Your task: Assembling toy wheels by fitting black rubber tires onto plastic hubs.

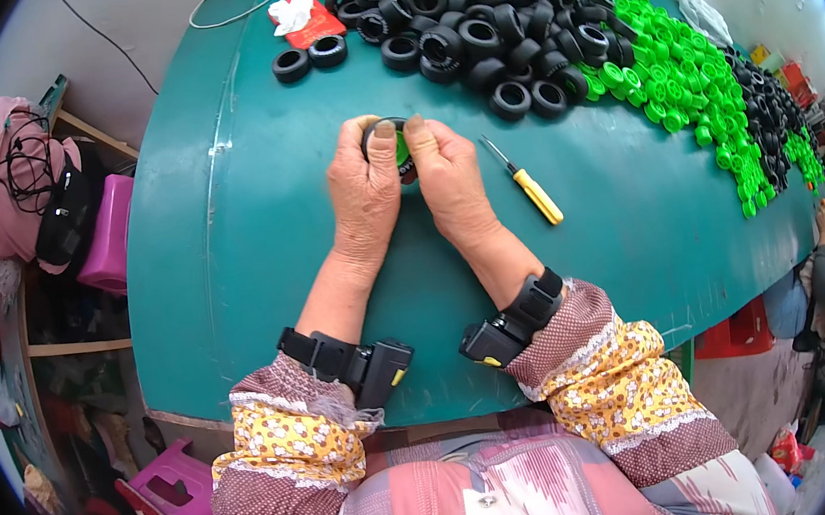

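1. Head view, left hand (364,194): closed around the left side of a small black tyre (400,148) with a green hub (402,147) showing inside it. The thumb presses on the tyre's top edge; the fingers wrap underneath, out of sight.
2. Head view, right hand (449,181): closed on the right side of the same tyre, thumb on its top edge beside the left thumb. The two hands touch at the thumbs.
3. Tyre position: between both hands, at the fingertips, held just above the green table (229,236).
4. Right of the right hand: a screwdriver with a yellow handle (523,181) lies flat on the table, near the hand but not touching it.
5. Ahead of both hands: a heap of black tyres (469,25), well apart from the fingers. Two single tyres (309,59) lie ahead and left of the left hand.
6. Ahead and right of the right hand: a band of green hubs (685,78), running toward the far right table edge.
7. Both wrists carry black strapped devices (363,363).
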Demonstrator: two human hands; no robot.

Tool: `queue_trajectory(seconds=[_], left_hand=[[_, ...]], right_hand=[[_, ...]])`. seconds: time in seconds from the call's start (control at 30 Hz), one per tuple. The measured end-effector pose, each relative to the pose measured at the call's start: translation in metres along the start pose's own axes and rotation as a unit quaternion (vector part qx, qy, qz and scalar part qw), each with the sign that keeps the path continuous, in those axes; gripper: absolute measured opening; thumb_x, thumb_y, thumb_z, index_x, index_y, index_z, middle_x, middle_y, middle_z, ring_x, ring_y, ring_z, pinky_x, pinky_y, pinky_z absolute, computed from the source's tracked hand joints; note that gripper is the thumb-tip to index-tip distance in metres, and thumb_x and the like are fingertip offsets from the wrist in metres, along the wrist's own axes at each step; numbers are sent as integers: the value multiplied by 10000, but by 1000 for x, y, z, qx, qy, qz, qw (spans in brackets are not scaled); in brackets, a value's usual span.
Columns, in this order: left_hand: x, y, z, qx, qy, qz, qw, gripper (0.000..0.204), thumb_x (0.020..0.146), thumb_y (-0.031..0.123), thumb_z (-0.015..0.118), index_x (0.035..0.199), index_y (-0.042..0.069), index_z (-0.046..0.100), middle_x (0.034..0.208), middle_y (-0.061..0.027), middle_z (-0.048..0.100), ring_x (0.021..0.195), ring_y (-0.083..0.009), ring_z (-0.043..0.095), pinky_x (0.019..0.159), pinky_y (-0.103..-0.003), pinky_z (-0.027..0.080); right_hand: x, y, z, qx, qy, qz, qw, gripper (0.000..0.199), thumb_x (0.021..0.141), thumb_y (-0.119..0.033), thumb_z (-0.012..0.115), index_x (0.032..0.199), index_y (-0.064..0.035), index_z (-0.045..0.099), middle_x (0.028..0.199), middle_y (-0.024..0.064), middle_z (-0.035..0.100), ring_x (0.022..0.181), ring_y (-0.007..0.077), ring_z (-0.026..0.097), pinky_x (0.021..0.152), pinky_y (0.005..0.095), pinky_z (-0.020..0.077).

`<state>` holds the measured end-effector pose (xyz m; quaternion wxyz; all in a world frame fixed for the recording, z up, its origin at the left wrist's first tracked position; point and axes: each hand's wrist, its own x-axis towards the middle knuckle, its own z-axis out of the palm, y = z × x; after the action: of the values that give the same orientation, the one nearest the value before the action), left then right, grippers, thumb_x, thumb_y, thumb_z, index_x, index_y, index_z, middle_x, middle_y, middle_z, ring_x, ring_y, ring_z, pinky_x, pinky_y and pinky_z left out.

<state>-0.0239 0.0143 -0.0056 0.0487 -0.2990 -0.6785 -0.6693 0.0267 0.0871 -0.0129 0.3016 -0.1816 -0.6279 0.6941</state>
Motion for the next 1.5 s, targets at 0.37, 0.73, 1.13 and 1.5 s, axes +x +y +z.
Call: queue_trajectory(seconds=[0.37,0.73,1.13,1.5], left_hand=[[12,6,-19,32,-73,27,996,225,882,225,480,789,22,511,577,-66,500,524,-117,453,478,-270,393],[6,11,-13,10,-109,18,994,243,884,210,455,751,12,495,552,-74,485,503,-123,441,468,-276,381],[10,4,-14,-220,-50,-271,936,403,861,408,497,671,53,481,559,36,436,454,-42,369,377,-215,305],[18,-8,-17,-37,43,-97,994,387,875,313,497,619,25,466,495,-23,444,451,-79,383,413,-276,351]], right_hand=[[-7,-14,1,115,-78,104,985,365,909,-355,410,854,-30,566,700,7,547,569,76,503,506,210,417],[-9,-28,-4,37,-56,148,987,426,915,-409,339,680,-79,470,495,-7,397,369,87,349,332,229,276],[-23,-17,27,-9,11,-7,1000,292,896,-277,464,770,-13,469,564,27,513,462,77,469,414,228,395],[-12,-16,22,-60,-24,41,997,256,873,-238,509,885,15,547,597,22,520,529,67,452,479,224,390]])
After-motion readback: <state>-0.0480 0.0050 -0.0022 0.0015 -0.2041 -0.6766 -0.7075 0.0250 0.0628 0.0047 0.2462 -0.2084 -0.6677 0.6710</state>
